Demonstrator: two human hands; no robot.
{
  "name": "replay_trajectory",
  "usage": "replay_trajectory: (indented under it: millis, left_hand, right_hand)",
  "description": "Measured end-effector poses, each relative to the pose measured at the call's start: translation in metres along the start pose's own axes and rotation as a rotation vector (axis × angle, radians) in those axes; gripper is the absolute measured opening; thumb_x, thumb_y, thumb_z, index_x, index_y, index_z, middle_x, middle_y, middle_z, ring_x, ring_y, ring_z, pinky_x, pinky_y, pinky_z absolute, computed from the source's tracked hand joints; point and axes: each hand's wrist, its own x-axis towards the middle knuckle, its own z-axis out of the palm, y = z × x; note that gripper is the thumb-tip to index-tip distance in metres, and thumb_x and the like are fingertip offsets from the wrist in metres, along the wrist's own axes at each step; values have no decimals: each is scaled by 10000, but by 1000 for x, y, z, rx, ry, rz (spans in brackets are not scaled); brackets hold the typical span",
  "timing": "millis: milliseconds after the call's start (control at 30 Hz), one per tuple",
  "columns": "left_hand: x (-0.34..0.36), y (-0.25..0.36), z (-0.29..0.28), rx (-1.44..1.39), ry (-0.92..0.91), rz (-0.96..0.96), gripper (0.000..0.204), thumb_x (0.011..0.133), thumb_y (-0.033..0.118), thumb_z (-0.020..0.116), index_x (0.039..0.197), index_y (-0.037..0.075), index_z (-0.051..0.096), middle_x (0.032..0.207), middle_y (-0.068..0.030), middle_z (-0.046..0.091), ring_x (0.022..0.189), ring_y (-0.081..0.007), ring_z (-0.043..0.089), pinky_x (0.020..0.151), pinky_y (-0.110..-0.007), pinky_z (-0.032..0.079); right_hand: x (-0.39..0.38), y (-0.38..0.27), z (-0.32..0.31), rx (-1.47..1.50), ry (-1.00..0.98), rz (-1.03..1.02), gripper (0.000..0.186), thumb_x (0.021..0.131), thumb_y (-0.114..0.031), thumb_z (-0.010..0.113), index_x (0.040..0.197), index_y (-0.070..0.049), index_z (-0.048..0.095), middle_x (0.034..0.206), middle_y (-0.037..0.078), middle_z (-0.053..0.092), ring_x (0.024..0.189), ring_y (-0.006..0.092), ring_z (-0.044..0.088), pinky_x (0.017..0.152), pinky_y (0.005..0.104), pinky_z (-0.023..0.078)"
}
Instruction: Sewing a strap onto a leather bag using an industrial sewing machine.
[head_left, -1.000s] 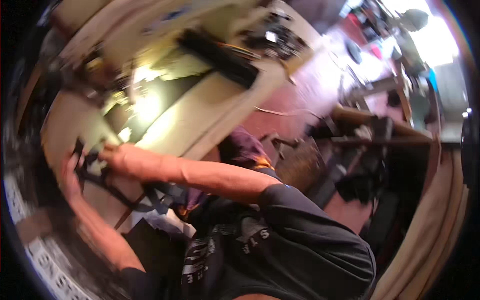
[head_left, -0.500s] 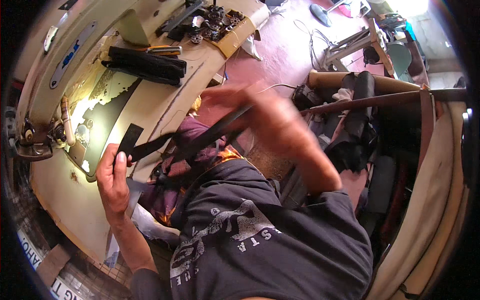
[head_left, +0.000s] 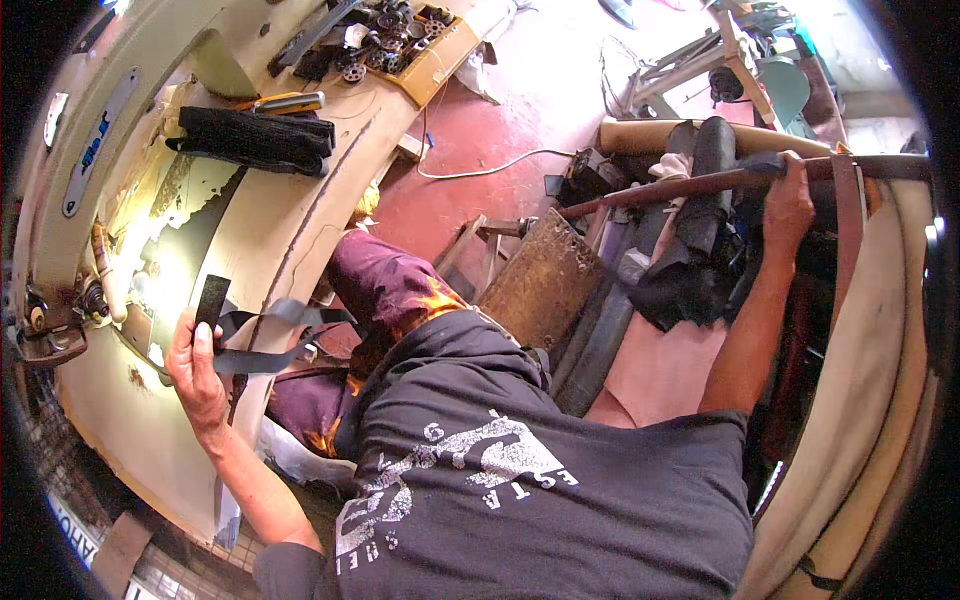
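Note:
My left hand [head_left: 197, 370] pinches one end of a black strap [head_left: 262, 360] between thumb and fingers, above the near edge of the sewing table. The rest of the strap loops and hangs loose toward my lap. Far to the right, my right hand [head_left: 788, 205] is closed at a long dark rail [head_left: 690, 188]. A flat dark piece [head_left: 765, 163] lies across the rail beside its fingertips. Whether the fingers hold this piece or only the rail, I cannot make out.
A sewing machine [head_left: 95, 150] with its lamp lit stands on the table [head_left: 340, 150] at the left. Folded black pieces [head_left: 255, 140] and a tray of bobbins [head_left: 440, 60] sit there. Rolls of material [head_left: 715, 170] lie under the rail; tan sheets [head_left: 850, 400] hang at right.
My right hand has swung from above my lap out to the rail at the right. The strap, stretched between my hands before, now hangs in a loop from my left hand.

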Motion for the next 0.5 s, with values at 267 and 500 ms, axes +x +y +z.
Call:
replay_trajectory:
  millis: [267,500]
  left_hand:
    - [-4,-4,0,-22,47,-20,306,1024,171,506,1217,-39,617,925,-15,608,803,-85,516,742,-237,441]
    - [-4,0,-1,-30,11,-31,256,1026,190,504,1126,-2,640,877,3,585,780,-72,499,715,-232,431]
  right_hand:
    - [-85,-67,22,455,-416,342,234,938,-44,563,1155,-116,610,971,223,695,930,428,683,802,472,516]
    - [-76,-48,110,390,-136,531,194,991,-194,559,1113,-52,612,948,236,696,927,427,676,779,475,514]
